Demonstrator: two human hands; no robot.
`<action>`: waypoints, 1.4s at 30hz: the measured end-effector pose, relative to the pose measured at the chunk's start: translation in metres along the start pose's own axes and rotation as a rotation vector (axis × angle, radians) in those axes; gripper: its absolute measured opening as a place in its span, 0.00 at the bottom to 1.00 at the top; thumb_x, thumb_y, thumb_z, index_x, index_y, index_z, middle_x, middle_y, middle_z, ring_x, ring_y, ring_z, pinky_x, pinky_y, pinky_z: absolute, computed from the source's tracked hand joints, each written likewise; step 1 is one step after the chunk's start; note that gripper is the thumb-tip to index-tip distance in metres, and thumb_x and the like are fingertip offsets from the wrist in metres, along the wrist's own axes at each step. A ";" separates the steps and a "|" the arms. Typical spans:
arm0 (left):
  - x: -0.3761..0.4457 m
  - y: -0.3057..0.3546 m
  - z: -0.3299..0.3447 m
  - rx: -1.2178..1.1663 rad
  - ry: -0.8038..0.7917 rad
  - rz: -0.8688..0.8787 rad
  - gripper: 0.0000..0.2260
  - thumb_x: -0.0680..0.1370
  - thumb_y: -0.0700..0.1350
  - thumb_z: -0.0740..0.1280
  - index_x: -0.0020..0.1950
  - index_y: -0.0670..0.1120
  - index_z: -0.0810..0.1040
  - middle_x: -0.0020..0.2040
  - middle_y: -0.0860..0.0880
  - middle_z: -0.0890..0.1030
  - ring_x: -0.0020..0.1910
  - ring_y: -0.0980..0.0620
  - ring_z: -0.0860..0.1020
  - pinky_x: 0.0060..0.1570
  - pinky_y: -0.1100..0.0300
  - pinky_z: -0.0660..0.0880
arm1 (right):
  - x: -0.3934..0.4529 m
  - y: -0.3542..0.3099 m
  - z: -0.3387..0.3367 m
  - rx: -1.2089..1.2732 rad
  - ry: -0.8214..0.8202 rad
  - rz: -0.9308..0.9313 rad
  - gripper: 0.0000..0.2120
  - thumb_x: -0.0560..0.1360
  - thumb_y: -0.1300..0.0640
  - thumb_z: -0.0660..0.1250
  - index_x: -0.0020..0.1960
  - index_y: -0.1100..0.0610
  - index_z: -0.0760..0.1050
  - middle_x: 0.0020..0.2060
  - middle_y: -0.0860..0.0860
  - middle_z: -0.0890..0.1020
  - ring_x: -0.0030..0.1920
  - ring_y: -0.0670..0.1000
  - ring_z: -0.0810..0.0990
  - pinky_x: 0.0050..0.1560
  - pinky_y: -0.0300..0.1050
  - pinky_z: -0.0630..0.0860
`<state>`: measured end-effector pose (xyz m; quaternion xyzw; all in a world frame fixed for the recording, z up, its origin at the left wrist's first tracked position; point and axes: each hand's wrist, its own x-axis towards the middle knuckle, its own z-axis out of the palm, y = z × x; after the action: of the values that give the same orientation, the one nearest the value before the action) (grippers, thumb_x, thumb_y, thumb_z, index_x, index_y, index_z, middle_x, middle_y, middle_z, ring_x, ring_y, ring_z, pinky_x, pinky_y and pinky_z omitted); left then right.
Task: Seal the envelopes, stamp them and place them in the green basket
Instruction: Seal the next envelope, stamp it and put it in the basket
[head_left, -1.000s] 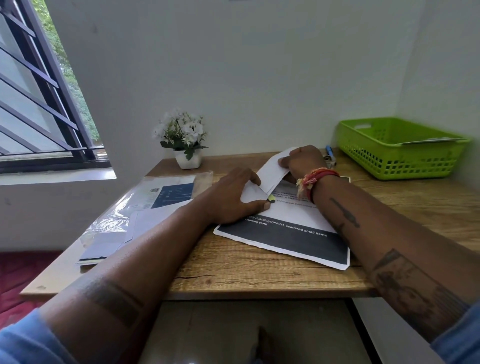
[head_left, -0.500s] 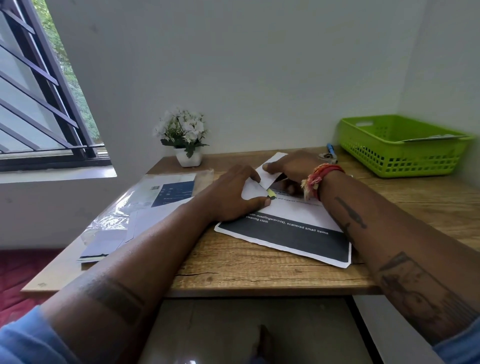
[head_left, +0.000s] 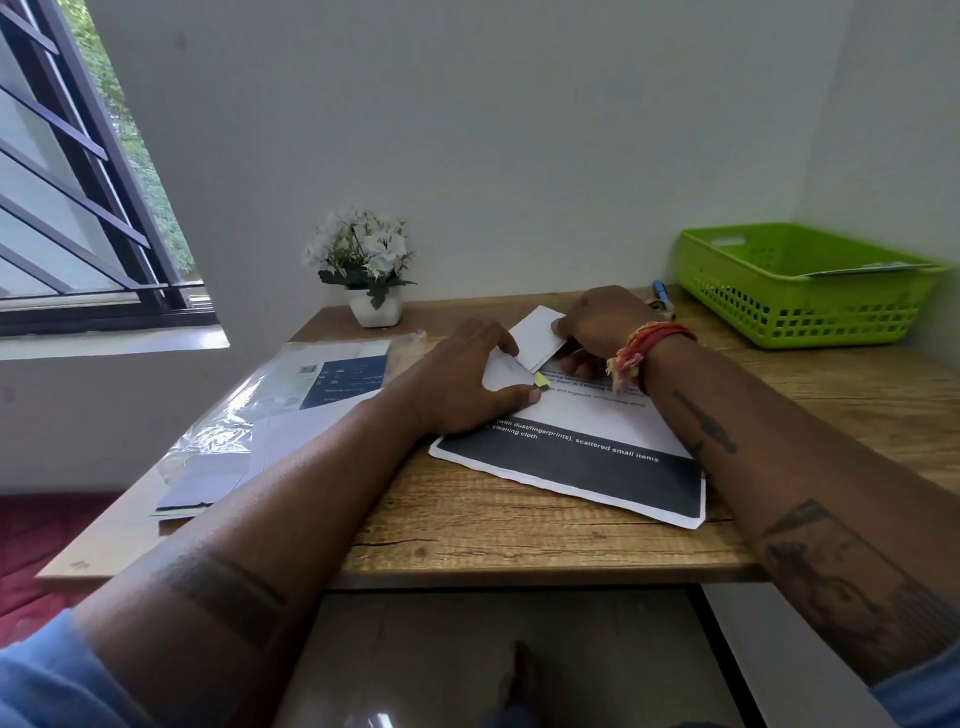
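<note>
Envelope: a small white envelope (head_left: 524, 353) lies on the printed sheet near the middle of the worktop, with its flap end lifted off the paper and tilted up toward the wall.
Left hand: the left hand (head_left: 457, 384) is spread over the near end of the envelope, with fingers fairly straight and thumb alongside, pressing it down rather than curling round it.
Right hand: the right hand (head_left: 602, 322) holds the raised flap end, fingers curled with the paper pinched between thumb and fingers; a red thread band (head_left: 641, 348) is on that wrist.
Yellow bit: a small yellow-green piece (head_left: 542, 382) shows just beside the left thumb tip, touching the envelope's edge; I cannot tell what it is.
Printed sheet: a white sheet (head_left: 597, 441) with a black band along its near edge lies at an angle under both hands.
Basket: the green basket (head_left: 800, 291) stands at the far right corner of the worktop (head_left: 519, 530), well apart from the hands, with a flat pale item resting across its rim.
Pen: a blue pen (head_left: 661, 291) lies between the right hand and the basket.
Left side: a clear plastic packet (head_left: 291, 395) with papers lies on the left part of the worktop.
Back: a small white pot of white flowers (head_left: 371, 270) stands against the wall.
</note>
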<state>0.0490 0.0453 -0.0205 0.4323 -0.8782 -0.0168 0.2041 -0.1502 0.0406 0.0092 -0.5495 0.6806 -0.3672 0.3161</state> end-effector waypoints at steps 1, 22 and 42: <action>0.000 0.000 0.000 0.009 0.005 -0.003 0.24 0.74 0.66 0.69 0.64 0.56 0.71 0.68 0.56 0.71 0.55 0.64 0.62 0.41 0.80 0.55 | 0.000 -0.002 0.001 -0.010 0.004 -0.003 0.12 0.79 0.57 0.63 0.49 0.66 0.78 0.39 0.61 0.86 0.40 0.62 0.86 0.47 0.56 0.82; 0.004 -0.008 0.008 -0.001 0.021 0.012 0.24 0.74 0.67 0.69 0.64 0.56 0.71 0.67 0.56 0.71 0.62 0.60 0.67 0.51 0.65 0.56 | -0.015 -0.004 0.010 -0.180 -0.118 -0.083 0.10 0.73 0.56 0.72 0.45 0.64 0.83 0.29 0.53 0.84 0.21 0.48 0.75 0.28 0.39 0.71; 0.000 -0.004 0.007 -0.064 0.015 0.067 0.29 0.73 0.65 0.70 0.69 0.55 0.68 0.70 0.55 0.70 0.60 0.64 0.63 0.57 0.63 0.61 | -0.009 -0.002 0.000 0.275 -0.432 0.268 0.10 0.75 0.56 0.60 0.45 0.60 0.78 0.25 0.46 0.68 0.20 0.43 0.62 0.19 0.31 0.57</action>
<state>0.0487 0.0417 -0.0279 0.3961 -0.8895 -0.0348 0.2251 -0.1473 0.0492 0.0109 -0.4722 0.6080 -0.2855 0.5709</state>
